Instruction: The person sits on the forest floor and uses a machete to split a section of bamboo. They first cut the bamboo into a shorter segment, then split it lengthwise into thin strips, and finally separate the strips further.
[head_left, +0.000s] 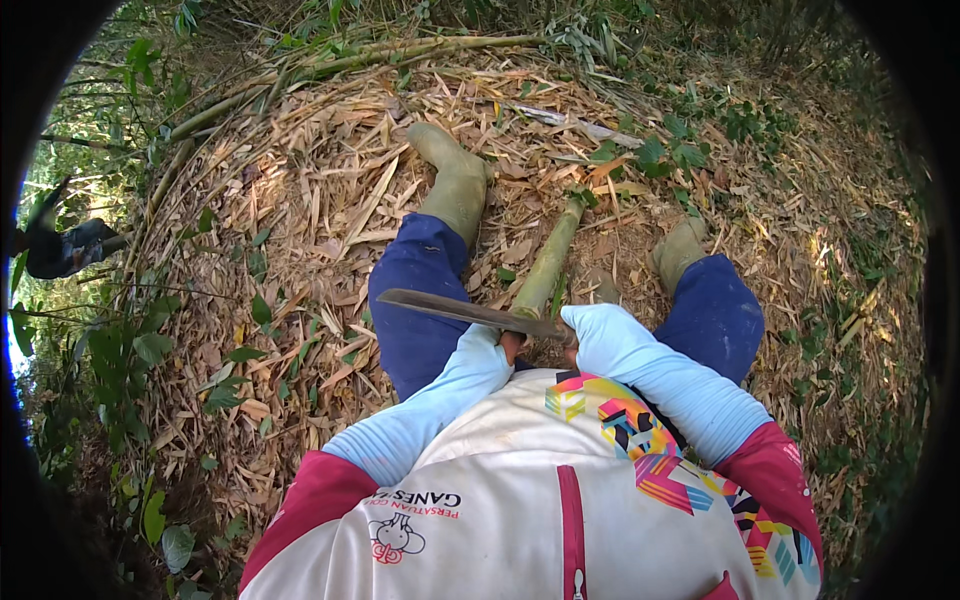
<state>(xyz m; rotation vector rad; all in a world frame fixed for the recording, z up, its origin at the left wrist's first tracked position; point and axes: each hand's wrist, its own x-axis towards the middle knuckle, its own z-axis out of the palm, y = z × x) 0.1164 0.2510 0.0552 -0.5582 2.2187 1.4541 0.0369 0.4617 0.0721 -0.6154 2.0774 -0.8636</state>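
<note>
A green bamboo pole (pixel 550 262) runs away from me between my boots, its far end among the fallen leaves. My left hand (pixel 512 345) is closed at its near end, partly hidden by the blade and my light-blue sleeve. A machete (pixel 450 306) with a long, worn, dark blade lies crosswise over that near end, tip toward the left. My right hand (pixel 571 346) is closed around the machete's handle end, mostly covered by the other light-blue sleeve.
My muddy boots (pixel 455 185) stand on dry bamboo leaves (pixel 330 220). Long bamboo stems (pixel 360 62) arc across the far side. Green leafy plants (pixel 130 350) grow at the left. Another person in dark clothes (pixel 70 250) is at the far left. A pale stick (pixel 580 125) lies ahead.
</note>
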